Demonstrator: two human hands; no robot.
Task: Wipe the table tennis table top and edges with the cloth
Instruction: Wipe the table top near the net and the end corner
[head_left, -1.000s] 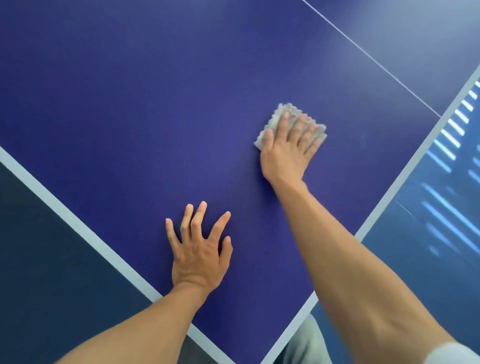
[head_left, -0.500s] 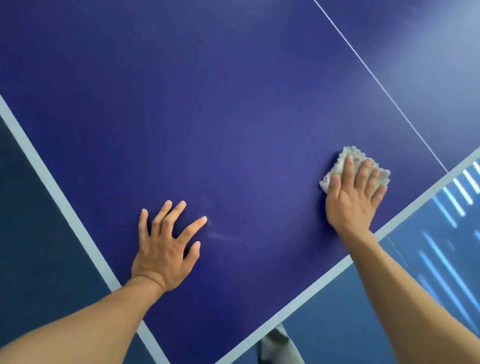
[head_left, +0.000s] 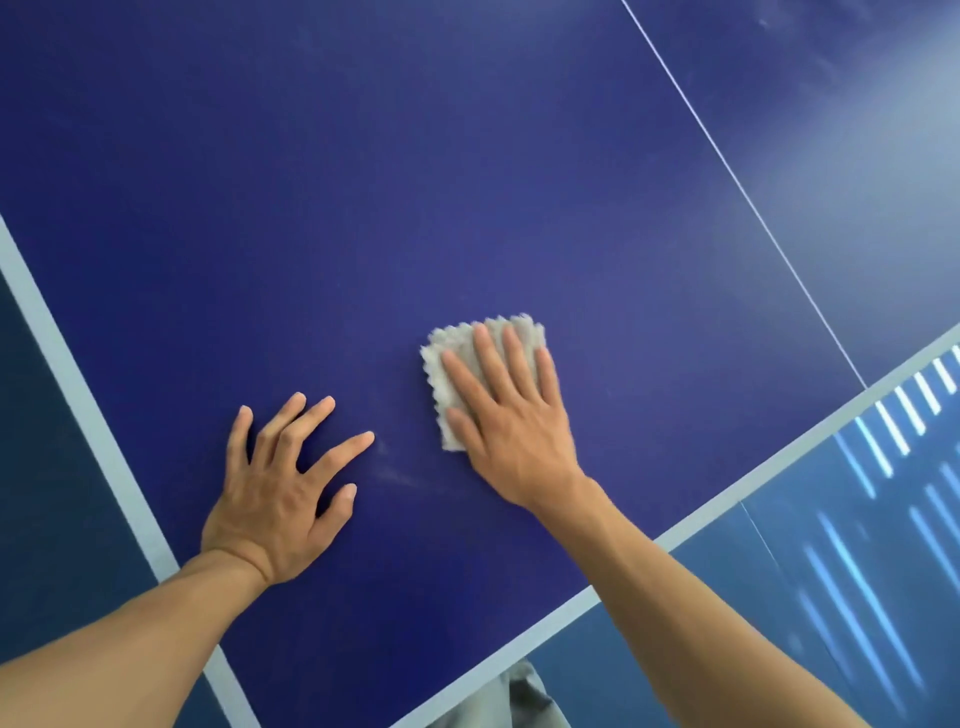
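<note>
The cloth (head_left: 454, 364) is pressed flat on the blue surface (head_left: 363, 182) by the right hand (head_left: 511, 431), fingers straight and slightly apart; the left hand (head_left: 280, 493) is braced beside it, fingers splayed, nothing held. A faint smear (head_left: 397, 475) is seen just near-left of the cloth, between the hands.

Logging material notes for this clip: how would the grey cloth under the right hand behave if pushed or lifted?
Probably floppy: the cloth lies flat with a fuzzy, ragged edge. Likely light, being barely larger than the right hand pressing it. It should slide on the smooth table top, perhaps bunching.
</note>
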